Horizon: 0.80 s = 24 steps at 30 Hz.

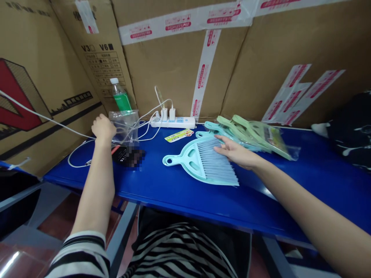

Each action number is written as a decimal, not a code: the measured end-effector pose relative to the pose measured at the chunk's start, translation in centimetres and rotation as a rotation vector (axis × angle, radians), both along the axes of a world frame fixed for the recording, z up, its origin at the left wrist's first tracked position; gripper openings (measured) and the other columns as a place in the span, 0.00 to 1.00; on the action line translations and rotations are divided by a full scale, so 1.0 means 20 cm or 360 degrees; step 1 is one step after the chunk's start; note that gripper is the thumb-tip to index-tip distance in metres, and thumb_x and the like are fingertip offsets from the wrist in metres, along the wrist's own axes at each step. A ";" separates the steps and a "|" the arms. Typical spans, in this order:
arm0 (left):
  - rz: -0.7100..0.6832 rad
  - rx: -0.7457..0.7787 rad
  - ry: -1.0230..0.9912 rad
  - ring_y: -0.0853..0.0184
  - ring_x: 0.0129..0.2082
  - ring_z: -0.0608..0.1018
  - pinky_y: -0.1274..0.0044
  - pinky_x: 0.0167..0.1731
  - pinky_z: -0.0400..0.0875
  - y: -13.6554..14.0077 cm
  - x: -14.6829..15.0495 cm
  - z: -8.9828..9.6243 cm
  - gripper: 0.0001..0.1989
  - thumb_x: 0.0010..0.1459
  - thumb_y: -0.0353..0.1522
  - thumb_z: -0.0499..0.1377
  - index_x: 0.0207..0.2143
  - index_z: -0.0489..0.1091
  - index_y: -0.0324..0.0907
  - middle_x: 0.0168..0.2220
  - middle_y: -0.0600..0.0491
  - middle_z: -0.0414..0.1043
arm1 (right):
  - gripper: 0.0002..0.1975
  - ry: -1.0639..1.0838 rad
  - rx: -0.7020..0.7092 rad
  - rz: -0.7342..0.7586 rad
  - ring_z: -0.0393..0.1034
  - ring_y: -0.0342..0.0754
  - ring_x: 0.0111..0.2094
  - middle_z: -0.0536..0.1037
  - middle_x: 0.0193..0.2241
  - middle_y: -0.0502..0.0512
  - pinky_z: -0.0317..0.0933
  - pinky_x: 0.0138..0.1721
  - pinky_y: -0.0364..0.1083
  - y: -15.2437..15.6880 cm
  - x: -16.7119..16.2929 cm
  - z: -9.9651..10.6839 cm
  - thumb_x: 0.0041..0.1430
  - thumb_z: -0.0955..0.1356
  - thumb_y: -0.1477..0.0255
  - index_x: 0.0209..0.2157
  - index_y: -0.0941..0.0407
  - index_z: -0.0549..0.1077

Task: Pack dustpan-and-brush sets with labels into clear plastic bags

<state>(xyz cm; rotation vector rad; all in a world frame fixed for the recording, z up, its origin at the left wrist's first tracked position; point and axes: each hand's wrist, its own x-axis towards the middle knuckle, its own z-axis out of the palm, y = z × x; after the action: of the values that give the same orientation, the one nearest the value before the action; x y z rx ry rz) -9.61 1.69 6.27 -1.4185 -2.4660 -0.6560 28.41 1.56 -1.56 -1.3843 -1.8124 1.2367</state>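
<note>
My left hand (103, 127) is closed on the edge of a clear plastic bag (127, 125), raised over the left part of the blue table. Near the middle lies a mint-green dustpan (189, 173) with a small hand brush (214, 156) on it, its grey bristles pointing right. My right hand (236, 152) is by the bristles' upper right edge, fingers stretched out and apart; whether they touch the bristles I cannot tell. Behind it, several more blue and green dustpan sets (255, 133) lie overlapping, at least some in clear wrapping.
A white power strip (174, 122) with chargers and cables stands at the back, near a bottle with a green label (121, 98). A phone (123, 156) and a yellow-green card (179, 135) lie on the blue table (174, 199). Cardboard walls (174, 65) close off the back and left.
</note>
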 end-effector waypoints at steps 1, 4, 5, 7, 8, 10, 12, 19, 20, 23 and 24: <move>0.0063 -0.0027 0.0060 0.44 0.56 0.67 0.59 0.51 0.65 -0.01 0.02 0.01 0.22 0.55 0.24 0.53 0.53 0.60 0.21 0.53 0.24 0.63 | 0.29 -0.0047 0.0038 0.0011 0.67 0.45 0.23 0.71 0.24 0.46 0.62 0.21 0.44 0.00 0.00 0.00 0.62 0.62 0.69 0.63 0.53 0.52; -0.0143 -0.0023 0.0207 0.51 0.53 0.71 0.66 0.51 0.67 -0.02 0.07 0.03 0.18 0.57 0.26 0.51 0.49 0.68 0.32 0.50 0.36 0.70 | 0.30 -0.0281 0.0195 0.0034 0.64 0.46 0.20 0.66 0.20 0.44 0.62 0.21 0.45 -0.01 0.00 0.01 0.61 0.62 0.69 0.63 0.56 0.52; -0.0311 -0.0019 0.0224 0.54 0.49 0.74 0.69 0.49 0.68 -0.01 0.08 0.04 0.16 0.57 0.27 0.51 0.46 0.70 0.36 0.46 0.41 0.73 | 0.30 -0.0385 0.0239 0.0031 0.64 0.46 0.19 0.67 0.20 0.45 0.62 0.21 0.46 -0.01 0.00 0.02 0.61 0.62 0.69 0.64 0.57 0.52; -0.0702 -0.0034 0.0227 0.59 0.40 0.77 0.72 0.44 0.70 0.00 0.10 0.03 0.14 0.57 0.29 0.51 0.41 0.73 0.41 0.38 0.48 0.76 | 0.30 -0.0575 0.0297 0.0021 0.64 0.47 0.17 0.68 0.19 0.46 0.62 0.21 0.46 -0.03 -0.02 0.03 0.62 0.61 0.68 0.64 0.58 0.52; -0.0888 -0.0049 0.0225 0.61 0.37 0.77 0.73 0.42 0.70 0.01 0.10 0.02 0.13 0.57 0.31 0.51 0.40 0.74 0.42 0.36 0.50 0.76 | 0.30 -0.0641 0.0311 0.0022 0.64 0.46 0.16 0.69 0.19 0.46 0.61 0.21 0.46 -0.04 -0.02 0.03 0.62 0.61 0.68 0.64 0.59 0.52; -0.1166 -0.0089 0.0240 0.62 0.34 0.77 0.73 0.40 0.70 0.03 0.12 -0.01 0.13 0.57 0.34 0.52 0.38 0.75 0.42 0.33 0.51 0.76 | 0.30 -0.0719 0.0316 0.0057 0.63 0.45 0.15 0.69 0.19 0.46 0.61 0.21 0.46 -0.06 -0.04 0.03 0.63 0.60 0.68 0.65 0.60 0.50; -0.1332 -0.0144 0.0255 0.63 0.32 0.76 0.73 0.38 0.70 0.04 0.14 -0.03 0.14 0.57 0.36 0.52 0.38 0.75 0.42 0.32 0.50 0.76 | 0.31 -0.0792 0.0380 0.0092 0.64 0.46 0.15 0.69 0.18 0.46 0.60 0.21 0.45 -0.08 -0.06 0.02 0.63 0.60 0.69 0.65 0.61 0.50; -0.1542 -0.0198 0.0226 0.68 0.28 0.74 0.77 0.32 0.67 0.03 0.18 -0.04 0.13 0.57 0.32 0.51 0.38 0.74 0.40 0.29 0.52 0.74 | 0.17 -0.0792 0.1119 0.0276 0.69 0.50 0.28 0.73 0.27 0.56 0.64 0.33 0.49 -0.13 -0.09 0.06 0.63 0.59 0.65 0.44 0.57 0.74; -0.1597 -0.0215 0.0200 0.69 0.28 0.74 0.78 0.32 0.66 0.02 0.21 -0.05 0.12 0.58 0.32 0.51 0.37 0.73 0.40 0.29 0.53 0.74 | 0.17 -0.0711 0.1161 0.0399 0.70 0.51 0.32 0.73 0.31 0.58 0.65 0.36 0.50 -0.15 -0.10 0.07 0.64 0.59 0.64 0.42 0.56 0.75; -0.1891 -0.0339 0.0102 0.69 0.30 0.74 0.78 0.32 0.64 -0.01 0.32 -0.08 0.13 0.60 0.36 0.50 0.36 0.72 0.40 0.32 0.52 0.75 | 0.17 -0.0592 0.1192 0.0646 0.68 0.54 0.41 0.72 0.38 0.60 0.65 0.43 0.54 -0.20 -0.16 0.05 0.62 0.63 0.59 0.43 0.56 0.74; -0.2023 -0.0447 0.0064 0.69 0.30 0.74 0.78 0.32 0.64 -0.02 0.37 -0.10 0.15 0.62 0.38 0.50 0.34 0.72 0.40 0.32 0.52 0.74 | 0.18 -0.0593 0.1184 0.0655 0.68 0.55 0.43 0.72 0.39 0.61 0.64 0.44 0.55 -0.21 -0.17 0.04 0.60 0.64 0.59 0.45 0.56 0.73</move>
<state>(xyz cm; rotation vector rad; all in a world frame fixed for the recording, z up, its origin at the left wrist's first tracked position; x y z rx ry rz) -2.26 1.19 4.19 -3.0025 -1.3653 -0.4153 24.93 -2.62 -0.76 -0.8638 -2.5433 0.3624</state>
